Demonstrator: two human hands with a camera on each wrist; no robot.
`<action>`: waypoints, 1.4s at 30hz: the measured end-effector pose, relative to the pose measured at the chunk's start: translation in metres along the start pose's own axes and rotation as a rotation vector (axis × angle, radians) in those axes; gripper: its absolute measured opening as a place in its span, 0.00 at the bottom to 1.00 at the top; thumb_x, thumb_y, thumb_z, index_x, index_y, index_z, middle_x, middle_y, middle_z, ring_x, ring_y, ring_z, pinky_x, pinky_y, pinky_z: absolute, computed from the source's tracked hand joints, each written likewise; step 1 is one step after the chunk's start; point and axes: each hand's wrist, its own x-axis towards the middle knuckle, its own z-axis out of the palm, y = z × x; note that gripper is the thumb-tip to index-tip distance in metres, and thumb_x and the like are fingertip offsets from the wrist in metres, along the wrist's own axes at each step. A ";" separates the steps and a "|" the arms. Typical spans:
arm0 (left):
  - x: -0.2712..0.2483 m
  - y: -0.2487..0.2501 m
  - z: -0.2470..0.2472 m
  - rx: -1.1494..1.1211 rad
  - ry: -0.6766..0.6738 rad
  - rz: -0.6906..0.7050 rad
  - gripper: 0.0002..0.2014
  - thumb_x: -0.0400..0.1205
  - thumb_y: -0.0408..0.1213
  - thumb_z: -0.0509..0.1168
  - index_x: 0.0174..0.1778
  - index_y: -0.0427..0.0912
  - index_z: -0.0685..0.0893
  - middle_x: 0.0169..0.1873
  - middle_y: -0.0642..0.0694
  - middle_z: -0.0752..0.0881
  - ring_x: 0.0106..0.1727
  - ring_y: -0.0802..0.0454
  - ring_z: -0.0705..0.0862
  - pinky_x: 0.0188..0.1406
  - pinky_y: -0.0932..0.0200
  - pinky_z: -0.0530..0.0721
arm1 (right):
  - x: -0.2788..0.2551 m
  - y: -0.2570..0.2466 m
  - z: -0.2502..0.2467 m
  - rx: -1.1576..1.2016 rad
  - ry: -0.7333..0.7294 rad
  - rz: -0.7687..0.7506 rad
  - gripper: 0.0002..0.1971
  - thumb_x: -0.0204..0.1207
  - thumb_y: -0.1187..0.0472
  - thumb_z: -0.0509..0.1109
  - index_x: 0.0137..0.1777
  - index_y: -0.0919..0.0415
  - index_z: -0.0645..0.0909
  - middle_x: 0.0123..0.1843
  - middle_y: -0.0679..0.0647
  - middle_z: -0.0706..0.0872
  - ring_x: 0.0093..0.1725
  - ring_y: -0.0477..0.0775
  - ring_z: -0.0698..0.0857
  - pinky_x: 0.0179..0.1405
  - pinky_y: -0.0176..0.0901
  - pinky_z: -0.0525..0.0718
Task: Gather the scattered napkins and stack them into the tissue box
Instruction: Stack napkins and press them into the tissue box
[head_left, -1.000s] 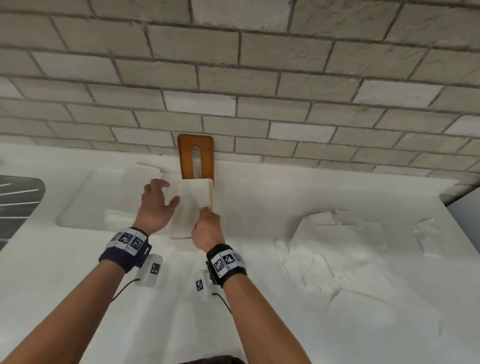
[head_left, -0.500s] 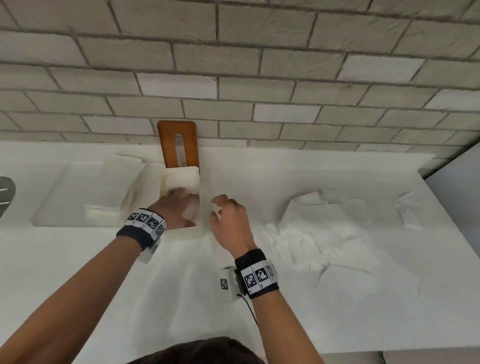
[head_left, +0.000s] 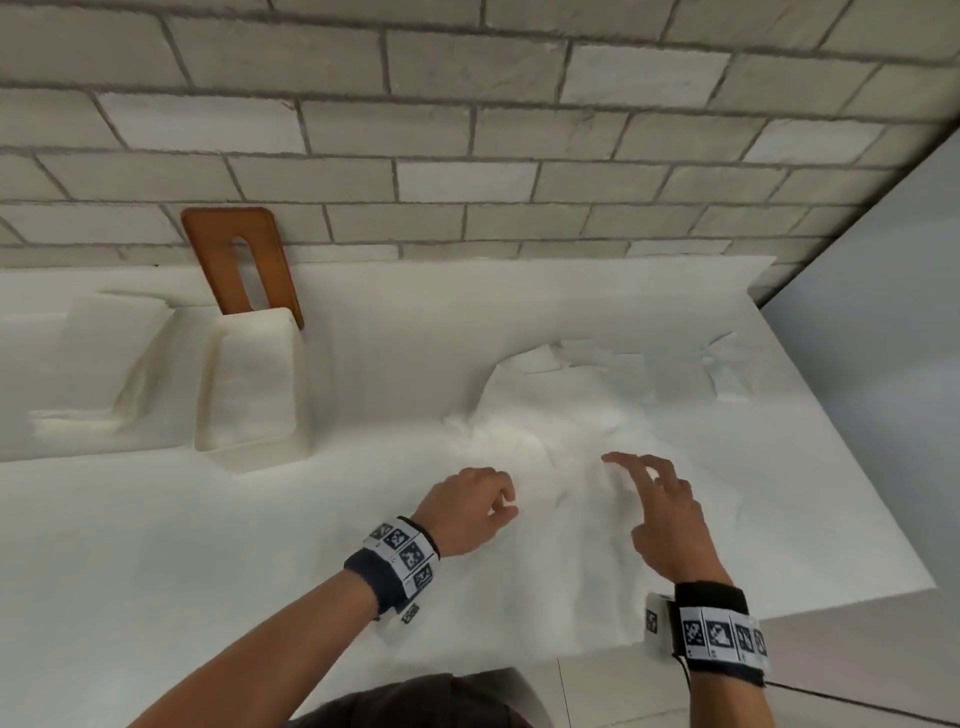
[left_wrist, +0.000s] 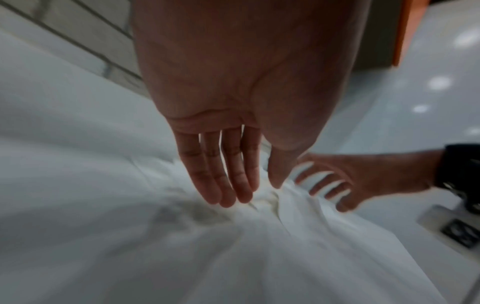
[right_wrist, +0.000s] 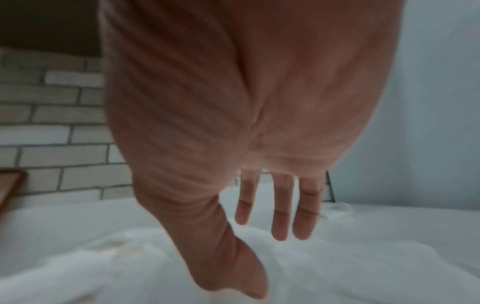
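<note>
some napkins are already sitting in the tissue box (head_left: 252, 384) at left; many scattered napkins (head_left: 566, 410) are lying loose at right. left hand (head_left: 470, 506) and right hand (head_left: 662, 512) are hovering over them, fingers relaxed, gripping nothing.

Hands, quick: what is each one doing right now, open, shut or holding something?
Left hand: open, fingers straight, reaching down at the pile of crumpled white paper napkins; holds nothing.
Right hand: open, fingers spread above the pile; holds nothing.
</note>
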 end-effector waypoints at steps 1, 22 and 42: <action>0.009 0.008 0.019 0.030 -0.064 -0.015 0.17 0.90 0.55 0.64 0.69 0.49 0.82 0.63 0.52 0.85 0.64 0.51 0.83 0.65 0.46 0.84 | 0.001 0.013 0.006 0.015 -0.010 -0.011 0.59 0.63 0.83 0.64 0.83 0.22 0.62 0.79 0.41 0.65 0.64 0.56 0.77 0.63 0.52 0.79; 0.035 0.060 -0.009 -1.459 0.185 -0.303 0.24 0.90 0.64 0.60 0.54 0.45 0.88 0.70 0.41 0.89 0.71 0.45 0.85 0.73 0.42 0.77 | 0.004 -0.005 0.002 1.453 -0.241 0.175 0.08 0.85 0.64 0.73 0.49 0.64 0.93 0.51 0.57 0.95 0.51 0.55 0.94 0.55 0.53 0.85; 0.011 0.017 -0.014 -1.433 0.481 -0.360 0.17 0.90 0.32 0.67 0.75 0.32 0.82 0.69 0.27 0.88 0.66 0.30 0.90 0.66 0.34 0.90 | 0.066 -0.075 -0.006 0.806 -0.670 -0.327 0.11 0.85 0.43 0.75 0.58 0.47 0.92 0.56 0.42 0.96 0.56 0.43 0.94 0.60 0.42 0.89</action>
